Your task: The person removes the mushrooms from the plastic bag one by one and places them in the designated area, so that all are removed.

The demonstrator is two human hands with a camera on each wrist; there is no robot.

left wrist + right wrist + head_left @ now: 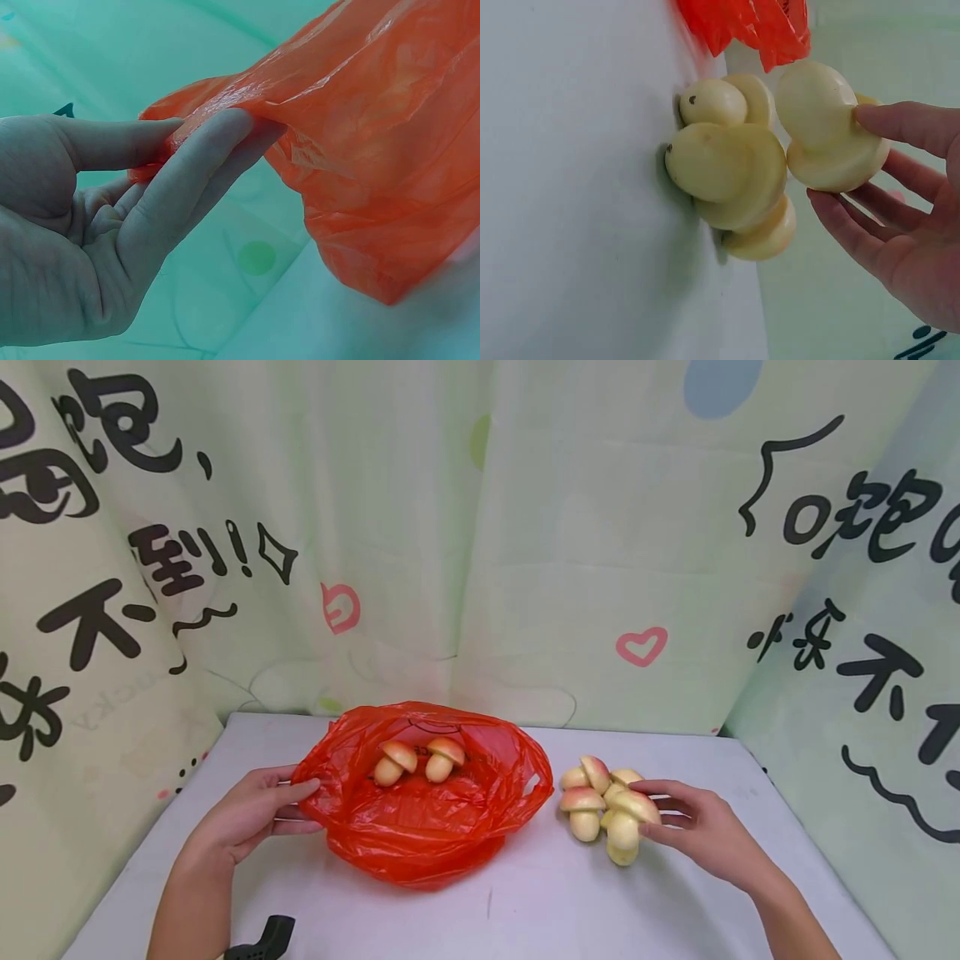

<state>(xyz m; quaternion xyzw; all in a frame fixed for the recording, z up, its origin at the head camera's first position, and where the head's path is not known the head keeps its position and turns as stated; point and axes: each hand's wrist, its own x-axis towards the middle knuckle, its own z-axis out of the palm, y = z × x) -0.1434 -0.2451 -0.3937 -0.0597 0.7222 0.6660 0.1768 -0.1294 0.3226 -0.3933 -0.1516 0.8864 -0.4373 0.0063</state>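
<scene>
A red plastic bag (408, 852) lies wide-mouthed on the table. My left hand (251, 814) pinches its left rim between thumb and fingers, and the left wrist view shows the thin film (375, 150) hanging from that grip. Two toy mushrooms with orange-red caps, one (393, 764) left of the other (445, 760), lie inside the bag. To the right of it is a small pile of similar pale-stemmed mushrooms (583, 814). My right hand (701, 827) pinches one mushroom (817, 112) at the pile's right side, thumb on one side and fingertips on the other.
The white table (525, 910) has patterned cloth (570, 552) hanging behind it and along both sides. A black band (262, 939) is at the left wrist near the bottom edge of the head view.
</scene>
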